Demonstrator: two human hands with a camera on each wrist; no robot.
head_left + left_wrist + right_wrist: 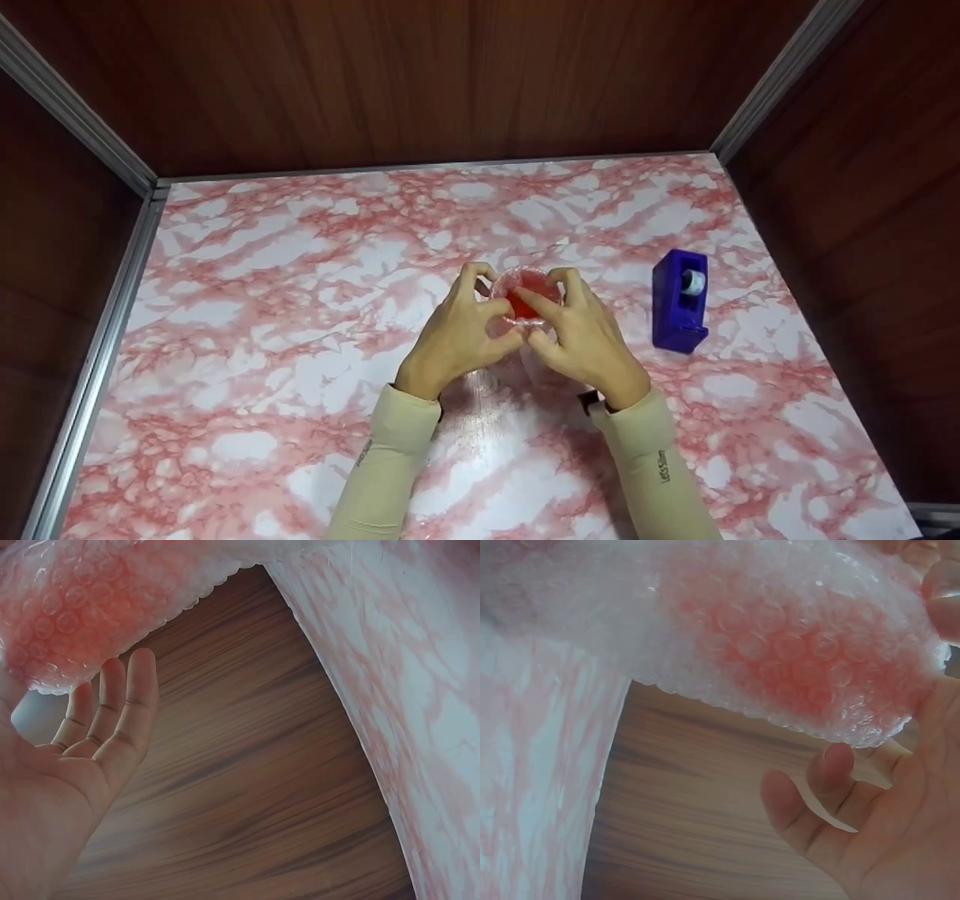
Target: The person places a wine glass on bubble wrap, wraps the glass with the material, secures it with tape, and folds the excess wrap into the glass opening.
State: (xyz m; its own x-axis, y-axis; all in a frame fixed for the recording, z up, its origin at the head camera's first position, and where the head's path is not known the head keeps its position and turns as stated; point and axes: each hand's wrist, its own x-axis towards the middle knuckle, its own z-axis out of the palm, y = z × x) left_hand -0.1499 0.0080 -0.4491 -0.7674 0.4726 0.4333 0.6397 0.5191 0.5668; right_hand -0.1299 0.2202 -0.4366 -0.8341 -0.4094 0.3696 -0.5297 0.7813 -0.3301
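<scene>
A round red object (pixel 536 304), hollow like a cup or bowl, is wrapped in clear bubble wrap (pixel 795 645) in front of me. My left hand (pixel 461 326) grips the wrapped side on the left, its thumb low at the near edge. On the other side my right hand (pixel 589 337) holds the wrap, one finger reaching over the rim into the red opening. Both thumbs nearly meet at the near side. In the left wrist view the bubble wrap (pixel 82 607) hangs above several bent fingers. The object's underside is hidden.
A purple tape dispenser (pixel 666 311) with a roll of tape (pixel 694 283) stands to the right of my hands. The red-and-white marbled table (pixel 300 450) is bounded by dark wooden panels (pixel 420 82) at the back and sides, with metal edging (pixel 112 315).
</scene>
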